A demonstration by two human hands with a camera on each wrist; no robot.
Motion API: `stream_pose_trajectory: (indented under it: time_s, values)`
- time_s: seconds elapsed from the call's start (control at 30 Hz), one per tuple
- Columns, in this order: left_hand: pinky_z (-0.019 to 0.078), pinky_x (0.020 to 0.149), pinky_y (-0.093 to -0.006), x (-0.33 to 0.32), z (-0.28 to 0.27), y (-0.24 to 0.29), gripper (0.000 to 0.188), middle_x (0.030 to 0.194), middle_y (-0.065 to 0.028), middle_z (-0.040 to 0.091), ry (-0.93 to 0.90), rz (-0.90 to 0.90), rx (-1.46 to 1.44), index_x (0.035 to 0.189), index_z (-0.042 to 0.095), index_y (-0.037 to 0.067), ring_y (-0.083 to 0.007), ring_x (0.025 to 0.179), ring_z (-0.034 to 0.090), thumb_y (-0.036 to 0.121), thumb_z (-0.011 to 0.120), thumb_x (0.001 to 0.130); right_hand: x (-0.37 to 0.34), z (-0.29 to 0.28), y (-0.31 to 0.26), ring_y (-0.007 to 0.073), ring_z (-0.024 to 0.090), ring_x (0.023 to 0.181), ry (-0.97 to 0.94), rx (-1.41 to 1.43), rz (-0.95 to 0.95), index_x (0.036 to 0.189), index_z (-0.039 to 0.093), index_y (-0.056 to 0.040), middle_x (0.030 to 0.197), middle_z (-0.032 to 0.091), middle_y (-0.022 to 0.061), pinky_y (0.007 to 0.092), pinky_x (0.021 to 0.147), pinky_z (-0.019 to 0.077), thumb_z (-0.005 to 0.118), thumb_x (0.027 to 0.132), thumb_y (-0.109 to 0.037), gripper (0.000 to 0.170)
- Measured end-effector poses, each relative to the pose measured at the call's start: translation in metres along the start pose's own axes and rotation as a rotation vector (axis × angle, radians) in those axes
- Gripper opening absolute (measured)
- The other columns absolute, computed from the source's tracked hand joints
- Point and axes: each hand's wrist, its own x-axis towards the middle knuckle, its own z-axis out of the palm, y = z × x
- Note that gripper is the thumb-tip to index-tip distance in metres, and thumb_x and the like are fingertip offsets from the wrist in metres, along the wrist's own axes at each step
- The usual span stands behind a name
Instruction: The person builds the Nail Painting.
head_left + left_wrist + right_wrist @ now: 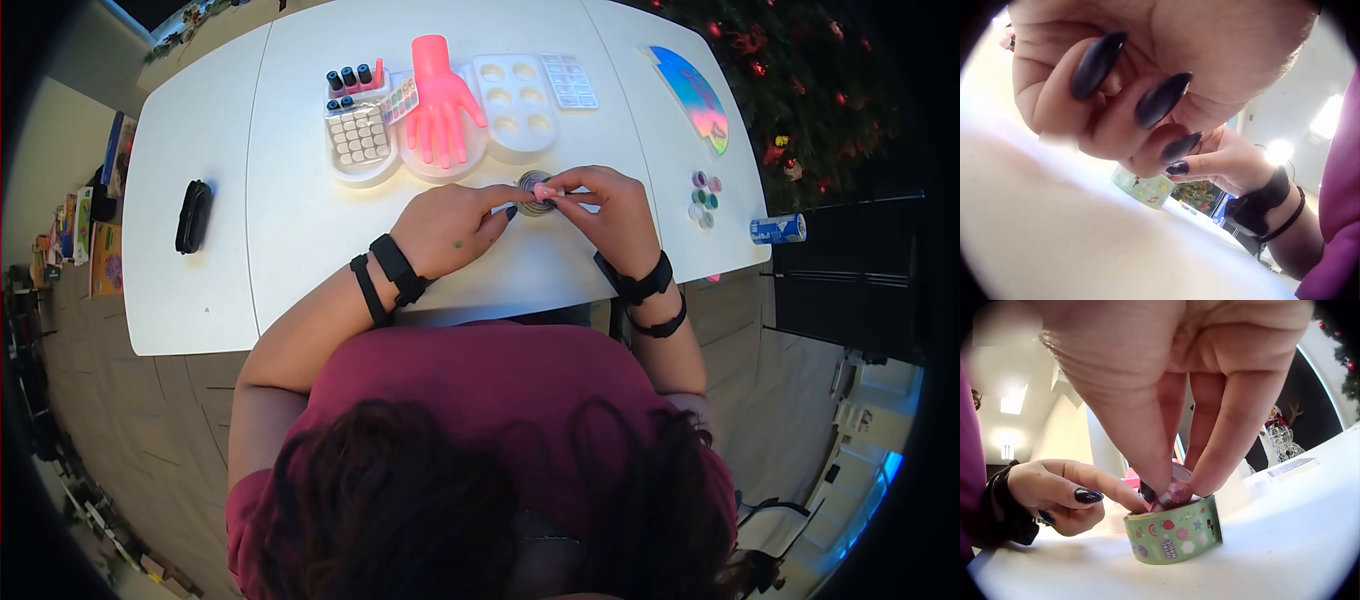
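Observation:
A green roll of sticker-patterned tape [1172,536], marked "Total Magic", stands on the table in front of the person. In the head view it appears as a set of nested rings [533,208]. My right hand [612,218] pinches a small pink patterned roll [1177,494] between thumb and fingers, at the green roll's upper opening. My left hand [450,232] reaches in from the other side. Its index finger is stretched out with the tip at the green roll's rim, while the other fingers, with dark pointed nails, are bent under the palm.
Behind the hands stand a pink model hand [437,110], a white tray of nail polish bottles and pale squares [362,178], and a six-well palette [520,150]. Small coloured pots [705,200] and a blue can [778,229] stand right; a black case [193,217] lies left.

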Motion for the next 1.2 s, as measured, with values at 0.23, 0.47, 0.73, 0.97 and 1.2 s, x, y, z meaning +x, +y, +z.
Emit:
stream_pose_trajectory:
  time_s: [0.23, 0.47, 0.73, 0.97, 1.2]
  values:
    - [0.0533, 0.068, -0.0444, 0.0, 0.0, -0.002, 0.036, 0.075, -0.0118, 0.07, 0.027, 0.024, 0.021, 0.136, 0.07, 0.022, -0.0339, 0.069, 0.069, 0.017, 0.063, 0.102, -0.002, 0.005, -0.004, 0.0296, 0.076, 0.092, 0.015, -0.184, -0.082, 0.107, 0.082, -0.0054, 0.102, 0.078, 0.0126, 0.0366, 0.082, 0.0625, 0.078, 0.093, -0.003, 0.015]
    - [0.0529, 0.069, -0.0467, 0.001, 0.003, -0.005, 0.028, 0.073, -0.0118, 0.069, 0.023, 0.016, 0.011, 0.13, 0.071, 0.021, -0.0342, 0.072, 0.07, 0.021, 0.061, 0.104, -0.003, 0.005, -0.007, 0.0318, 0.071, 0.101, 0.01, -0.401, -0.236, 0.106, 0.082, -0.0094, 0.104, 0.079, 0.0087, 0.0406, 0.09, 0.0586, 0.076, 0.091, -0.003, 0.017]
    - [0.0522, 0.069, -0.0488, 0.0, -0.001, -0.002, 0.026, 0.071, -0.0116, 0.068, 0.015, 0.002, -0.035, 0.128, 0.07, 0.023, -0.0348, 0.072, 0.069, 0.025, 0.059, 0.105, -0.004, 0.003, -0.007, 0.0317, 0.068, 0.101, -0.023, -0.441, -0.294, 0.107, 0.076, -0.0106, 0.103, 0.077, 0.0063, 0.0406, 0.087, 0.0573, 0.075, 0.089, -0.002, 0.02]
    - [0.0473, 0.063, -0.0385, 0.001, 0.005, -0.007, 0.025, 0.068, -0.0078, 0.062, 0.032, 0.011, -0.164, 0.128, 0.069, 0.016, -0.0239, 0.061, 0.06, 0.016, 0.061, 0.103, -0.006, 0.002, -0.003, 0.0314, 0.068, 0.106, -0.07, -0.496, -0.317, 0.112, 0.078, -0.0111, 0.111, 0.076, 0.0072, 0.0408, 0.091, 0.0572, 0.076, 0.089, -0.003, 0.024]
    - [0.0439, 0.062, -0.0352, 0.002, -0.001, -0.005, 0.023, 0.065, -0.0049, 0.054, 0.149, -0.075, -0.266, 0.123, 0.068, 0.009, -0.0164, 0.059, 0.054, 0.013, 0.059, 0.103, -0.027, 0.014, 0.006, 0.0413, 0.042, 0.153, -0.203, -0.602, -0.259, 0.158, 0.047, -0.0036, 0.174, 0.033, 0.0155, 0.0475, 0.125, 0.039, 0.081, 0.091, -0.02, 0.077]
